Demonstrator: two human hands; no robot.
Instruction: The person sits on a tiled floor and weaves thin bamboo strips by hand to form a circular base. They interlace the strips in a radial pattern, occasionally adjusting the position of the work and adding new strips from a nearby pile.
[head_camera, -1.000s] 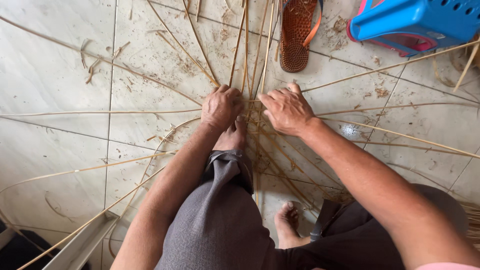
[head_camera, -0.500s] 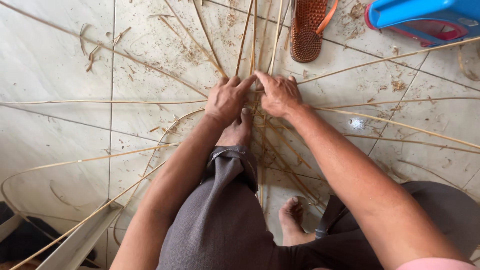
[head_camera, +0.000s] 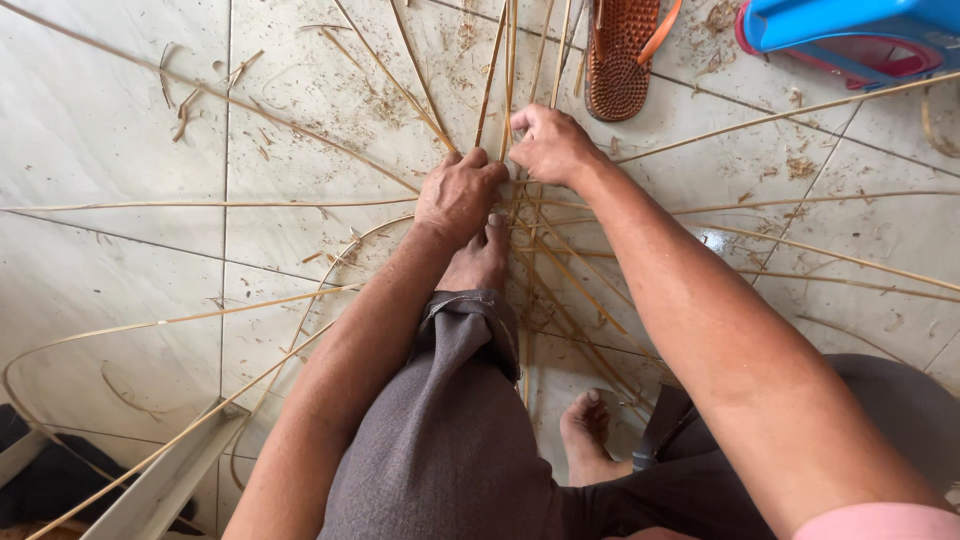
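My left hand closes its grip on the crossing bamboo strips on the tiled floor, above my foot; my right hand pinches one strip beside it.

Both forearms are bare, with a pink sleeve edge showing at five o'clock. Grey rolled-up trousers cover the legs. The feet are bare.
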